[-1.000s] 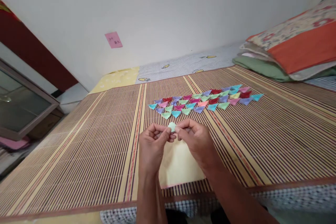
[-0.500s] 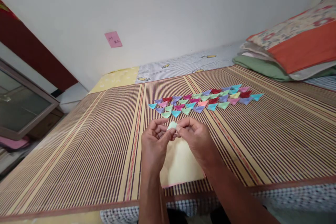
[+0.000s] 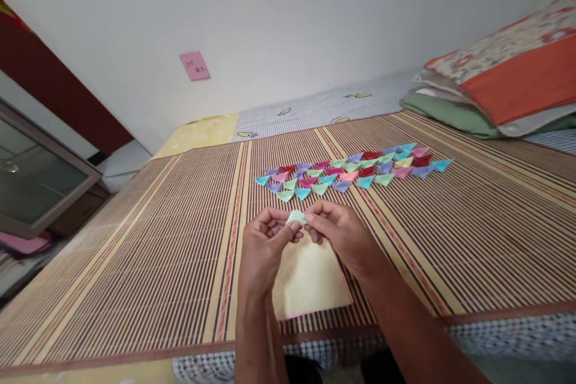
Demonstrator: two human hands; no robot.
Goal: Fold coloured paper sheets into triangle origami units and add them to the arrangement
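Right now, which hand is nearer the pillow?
Right. The right hand is in front and left of the pillow; the left hand, holding the green paper, is farther left.

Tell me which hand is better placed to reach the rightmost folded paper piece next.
Probably the right hand: it is nearer that cyan piece, and the left hand, pinching the pale green paper, could hold it alone.
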